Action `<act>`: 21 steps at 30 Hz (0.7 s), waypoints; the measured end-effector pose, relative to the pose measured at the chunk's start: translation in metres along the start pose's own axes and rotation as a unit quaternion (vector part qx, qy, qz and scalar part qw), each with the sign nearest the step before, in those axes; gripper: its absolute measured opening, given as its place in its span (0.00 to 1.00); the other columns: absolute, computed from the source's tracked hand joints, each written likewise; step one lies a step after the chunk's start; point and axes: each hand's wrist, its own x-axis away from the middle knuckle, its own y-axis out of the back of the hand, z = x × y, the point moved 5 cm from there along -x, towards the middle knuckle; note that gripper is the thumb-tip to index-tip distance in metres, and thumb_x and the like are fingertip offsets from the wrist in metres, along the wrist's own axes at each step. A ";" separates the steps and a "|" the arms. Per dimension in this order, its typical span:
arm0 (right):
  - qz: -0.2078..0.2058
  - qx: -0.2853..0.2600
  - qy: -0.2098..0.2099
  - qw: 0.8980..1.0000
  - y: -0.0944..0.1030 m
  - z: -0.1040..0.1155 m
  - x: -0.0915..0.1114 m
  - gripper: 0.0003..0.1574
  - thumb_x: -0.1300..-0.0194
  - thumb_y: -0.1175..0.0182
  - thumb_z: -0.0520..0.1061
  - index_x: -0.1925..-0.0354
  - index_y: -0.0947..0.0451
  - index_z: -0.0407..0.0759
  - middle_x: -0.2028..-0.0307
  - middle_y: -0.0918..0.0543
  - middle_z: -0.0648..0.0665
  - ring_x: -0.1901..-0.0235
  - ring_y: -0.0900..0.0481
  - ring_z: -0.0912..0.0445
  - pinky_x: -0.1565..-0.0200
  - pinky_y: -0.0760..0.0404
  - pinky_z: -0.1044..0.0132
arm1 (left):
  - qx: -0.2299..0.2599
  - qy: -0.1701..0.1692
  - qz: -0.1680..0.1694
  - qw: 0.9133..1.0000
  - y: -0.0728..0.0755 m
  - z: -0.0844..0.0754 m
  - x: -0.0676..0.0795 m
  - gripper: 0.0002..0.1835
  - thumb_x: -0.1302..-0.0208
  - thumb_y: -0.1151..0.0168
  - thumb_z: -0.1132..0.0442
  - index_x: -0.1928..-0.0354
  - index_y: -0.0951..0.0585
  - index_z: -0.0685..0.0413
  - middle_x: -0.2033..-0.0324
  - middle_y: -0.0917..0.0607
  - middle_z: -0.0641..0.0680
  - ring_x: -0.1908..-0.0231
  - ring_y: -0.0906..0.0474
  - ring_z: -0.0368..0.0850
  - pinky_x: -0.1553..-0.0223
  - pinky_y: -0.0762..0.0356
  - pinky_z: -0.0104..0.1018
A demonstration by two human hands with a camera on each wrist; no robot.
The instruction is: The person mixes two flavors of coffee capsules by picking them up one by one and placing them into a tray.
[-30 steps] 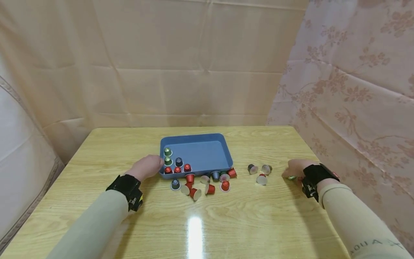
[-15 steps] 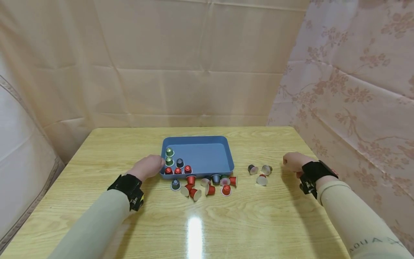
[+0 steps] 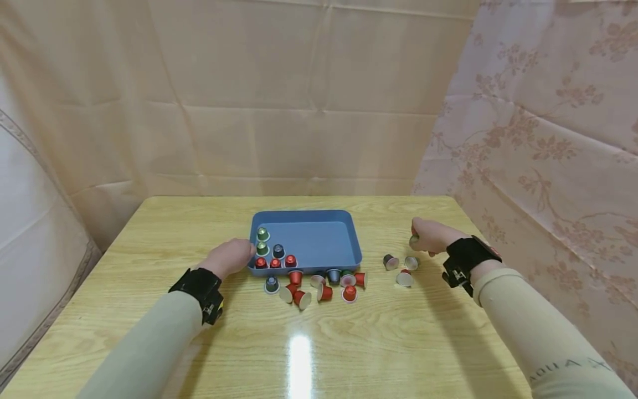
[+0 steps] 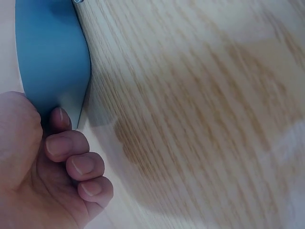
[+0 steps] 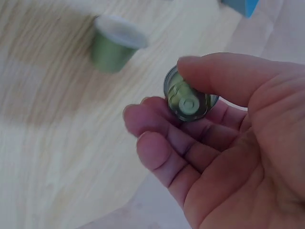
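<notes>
My left hand [image 3: 229,258] grips the left wall of a shallow blue tray [image 3: 314,238]. The left wrist view shows its fingers curled at the tray's outer wall [image 4: 55,52]. Inside, along the tray's left and front sides, stand two green coffee capsules [image 3: 262,249], a dark blue capsule [image 3: 278,251] and three red capsules [image 3: 275,263]. Over the table's right side, my right hand [image 3: 432,236] pinches a green coffee capsule [image 5: 188,104] between thumb and fingers. Below it on the table lies another green capsule [image 5: 112,47], on its side.
Several red, blue and other capsules lie along the tray's front, among them a red one [image 3: 349,293] and a dark blue one [image 3: 271,285], both upright. Right of the tray lie a dark capsule [image 3: 389,261] and one with its pale lid [image 3: 404,279] showing.
My right hand has lifted a green capsule off the table's right side and carried it left. The tray has turned slightly straighter, with my left hand staying at its edge.
</notes>
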 end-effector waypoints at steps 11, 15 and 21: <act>-0.007 0.022 0.073 0.997 -0.002 0.051 -0.026 0.17 0.29 0.40 0.39 0.51 0.36 0.33 0.64 0.24 0.40 0.70 0.23 0.50 0.64 0.25 0.58 | 0.003 0.001 -0.006 1.000 0.002 -0.005 0.001 0.15 0.24 0.54 0.65 0.70 0.23 0.57 0.74 0.28 0.54 0.70 0.31 0.49 0.63 0.32 0.42; -0.019 0.071 0.110 0.991 -0.006 0.071 -0.036 0.16 0.29 0.39 0.40 0.49 0.29 0.34 0.61 0.19 0.40 0.65 0.22 0.50 0.58 0.24 0.55 | 0.001 -0.002 -0.011 1.000 0.002 -0.007 0.001 0.15 0.24 0.55 0.65 0.71 0.23 0.57 0.75 0.29 0.53 0.71 0.32 0.48 0.64 0.33 0.42; -0.027 0.116 0.147 0.982 -0.016 0.094 -0.049 0.14 0.30 0.40 0.40 0.48 0.20 0.35 0.56 0.15 0.41 0.57 0.19 0.50 0.50 0.21 0.53 | 0.010 0.002 -0.008 1.000 0.001 -0.008 0.000 0.15 0.24 0.55 0.65 0.71 0.23 0.57 0.75 0.30 0.53 0.71 0.32 0.48 0.64 0.34 0.41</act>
